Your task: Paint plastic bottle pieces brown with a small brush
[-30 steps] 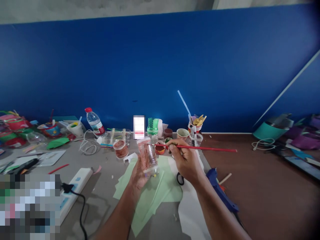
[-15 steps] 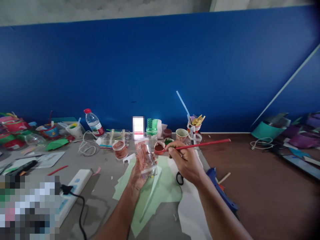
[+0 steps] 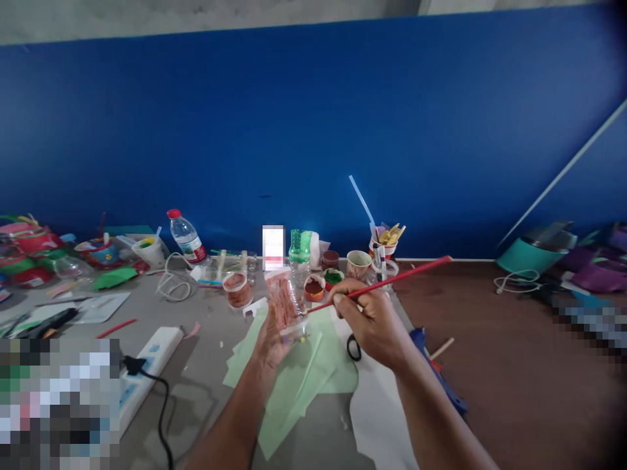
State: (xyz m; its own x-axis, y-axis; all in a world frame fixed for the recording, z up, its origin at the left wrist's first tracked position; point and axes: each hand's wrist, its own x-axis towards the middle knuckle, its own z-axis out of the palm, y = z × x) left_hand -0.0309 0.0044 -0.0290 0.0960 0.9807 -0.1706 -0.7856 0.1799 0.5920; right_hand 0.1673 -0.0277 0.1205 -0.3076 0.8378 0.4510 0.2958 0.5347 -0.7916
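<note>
My left hand is wrapped round a cut clear plastic bottle, streaked with reddish-brown paint and tilted a little. In my right hand is a thin red paintbrush, pinched near its lower end, its handle rising to the right. The brush's lower end reaches the right side of the bottle; I cannot tell whether its tip touches. Just behind my hands stand a small pot of brown paint and a pot of green paint. A brown-smeared tub is left of the bottle.
Green paper sheets lie under my hands, beside white paper. A power strip is at left, a blue glue gun at right. Behind are a water bottle, a paper cup and a green bottle piece.
My right hand has brought the brush's lower end from beside the brown paint pot down and left to the bottle. The brush handle now slopes more steeply. My left hand still holds the bottle.
</note>
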